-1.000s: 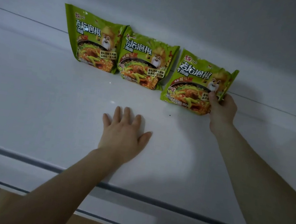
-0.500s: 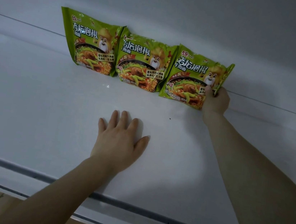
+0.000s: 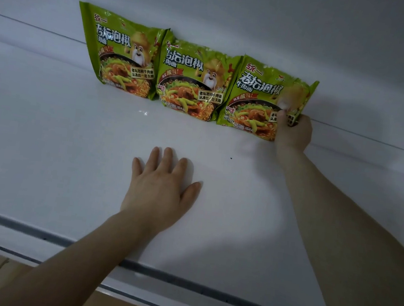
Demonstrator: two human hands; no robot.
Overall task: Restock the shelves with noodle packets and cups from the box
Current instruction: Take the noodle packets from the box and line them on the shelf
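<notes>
Right hand pinches packet at corner; left hand spread flat on shelf. Packet likely light, slick, brittle inside: grip edge seam.

You had three matching noodle packets standing in a row at the back of the white shelf, each leaning on the rear wall. Every one was green foil with white Chinese lettering, a bearded cartoon figure and a printed bowl of noodles facing you. The left packet stood toward 11 o'clock, its top tipped a little to the left. The middle packet stood at 12 o'clock, touching the first along its side. The right packet stood toward 1 o'clock, touching the middle one. Your right hand pinched its lower right corner, thumb on the front.
</notes>
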